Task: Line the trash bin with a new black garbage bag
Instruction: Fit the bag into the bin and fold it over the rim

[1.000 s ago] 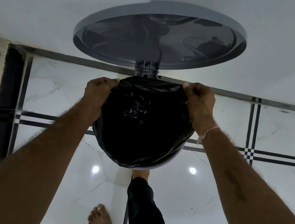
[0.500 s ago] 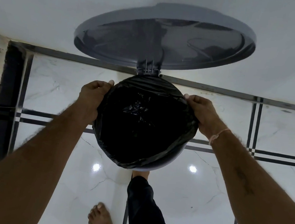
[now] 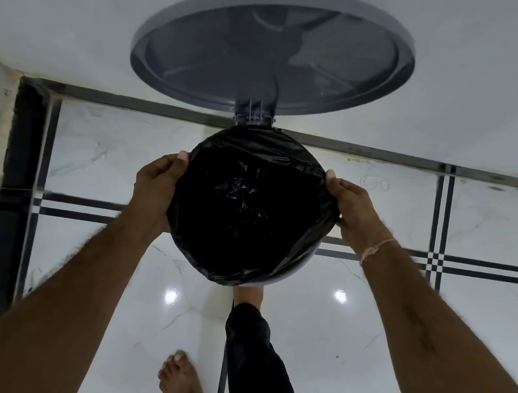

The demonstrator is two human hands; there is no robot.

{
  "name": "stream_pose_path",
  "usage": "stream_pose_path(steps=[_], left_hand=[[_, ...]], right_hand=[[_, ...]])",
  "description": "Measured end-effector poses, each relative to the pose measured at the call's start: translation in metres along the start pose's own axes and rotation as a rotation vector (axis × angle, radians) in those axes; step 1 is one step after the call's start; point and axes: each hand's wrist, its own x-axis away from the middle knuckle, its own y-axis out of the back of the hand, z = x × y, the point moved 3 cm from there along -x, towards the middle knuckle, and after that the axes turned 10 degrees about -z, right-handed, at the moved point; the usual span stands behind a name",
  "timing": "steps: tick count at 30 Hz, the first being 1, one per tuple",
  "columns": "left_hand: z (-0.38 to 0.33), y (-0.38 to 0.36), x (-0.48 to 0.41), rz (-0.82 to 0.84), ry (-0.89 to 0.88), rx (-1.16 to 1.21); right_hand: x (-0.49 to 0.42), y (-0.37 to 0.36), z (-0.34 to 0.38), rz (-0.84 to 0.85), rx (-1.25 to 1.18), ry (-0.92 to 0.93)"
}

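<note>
A round pedal trash bin (image 3: 287, 278) stands on the floor below me, its grey lid (image 3: 272, 52) swung up and open against the wall. A black garbage bag (image 3: 249, 214) hangs inside, its edge folded over the rim almost all the way round; a pale strip of rim shows at the lower right. My left hand (image 3: 155, 184) grips the bag's edge on the bin's left side. On the right side, my right hand (image 3: 351, 207) holds the edge the same way.
The bin stands close to a white wall (image 3: 78, 14) at the back. White marble floor (image 3: 364, 337) with dark inlay lines surrounds it. My foot (image 3: 248, 297) in a black trouser leg presses the pedal in front; my bare foot (image 3: 178, 381) stands lower left.
Both hands have slid from the back of the rim, near the hinge, round toward the sides, drawing the bag's edge down over the rim. The lid has stayed open.
</note>
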Motion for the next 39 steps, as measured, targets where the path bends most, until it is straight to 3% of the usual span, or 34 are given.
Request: stream_pose_path(steps=[4,7,10,13,17,20,27,39], left_hand=[[0.000,-0.001,0.001,-0.040,0.030,0.022],[0.000,-0.003,0.003,-0.057,0.021,0.041],[0.008,0.000,0.012,-0.093,0.011,0.072],[0.024,0.007,0.026,-0.259,0.010,0.059],[0.050,0.016,0.050,-0.391,0.036,0.042],[0.062,0.018,0.061,-0.380,0.053,0.102],[0.081,0.019,0.091,-0.259,0.314,0.302],[0.117,0.011,0.126,-0.198,0.527,0.486]], right_hand=[[-0.011,-0.003,-0.008,0.055,-0.069,-0.238],[-0.012,-0.005,-0.008,0.025,-0.110,-0.252],[0.003,-0.001,-0.011,-0.177,-0.087,-0.012],[0.030,0.004,-0.026,-0.384,0.071,0.263],[0.048,0.004,-0.044,-0.467,-0.014,0.215],[0.051,0.006,-0.050,-0.414,-0.161,0.133],[0.058,0.012,-0.069,-0.319,-0.335,-0.189],[0.079,0.001,-0.078,-0.268,-0.466,-0.145]])
